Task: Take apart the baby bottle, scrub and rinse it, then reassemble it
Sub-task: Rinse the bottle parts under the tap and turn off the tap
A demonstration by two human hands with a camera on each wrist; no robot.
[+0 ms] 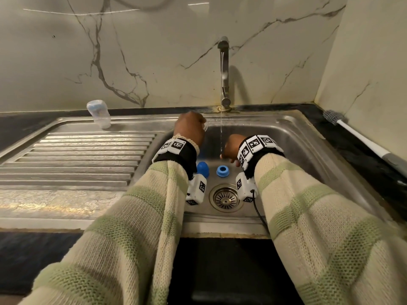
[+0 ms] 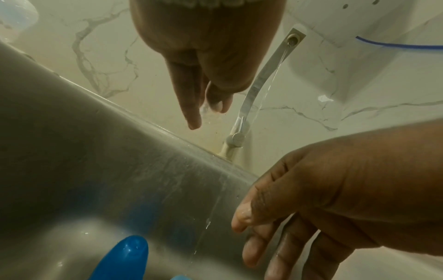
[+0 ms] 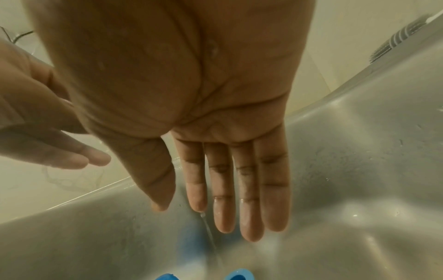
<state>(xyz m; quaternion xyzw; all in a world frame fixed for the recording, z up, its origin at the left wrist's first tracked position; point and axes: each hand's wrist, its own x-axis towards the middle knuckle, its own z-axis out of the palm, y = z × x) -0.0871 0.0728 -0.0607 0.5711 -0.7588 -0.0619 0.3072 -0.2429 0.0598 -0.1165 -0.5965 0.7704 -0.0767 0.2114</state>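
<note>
Wet right hand [image 2: 347,199] beside tap's water stream [image 2: 271,89]

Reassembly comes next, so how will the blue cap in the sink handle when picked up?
The blue cap is probably slippery: it sits in the wet sink near running water. Small plastic, so likely light and stiff. Its domed top may make it roll if tipped.

Basin floor of sink [image 1: 286,137]: blue cap [image 1: 203,169] and blue ring [image 1: 222,171] standing near the drain [image 1: 226,198], a narrow gap between them. Water stream [image 1: 221,128] falling from tap [image 1: 224,69] between left hand [image 1: 191,128] and right hand [image 1: 231,148]. Far left, clear bottle [image 1: 99,114] upright on the draining board [image 1: 77,159]; ribbed area otherwise open. Far right, brush [image 1: 356,135] lying along the tabletop [image 1: 352,148] against the wall.
</note>
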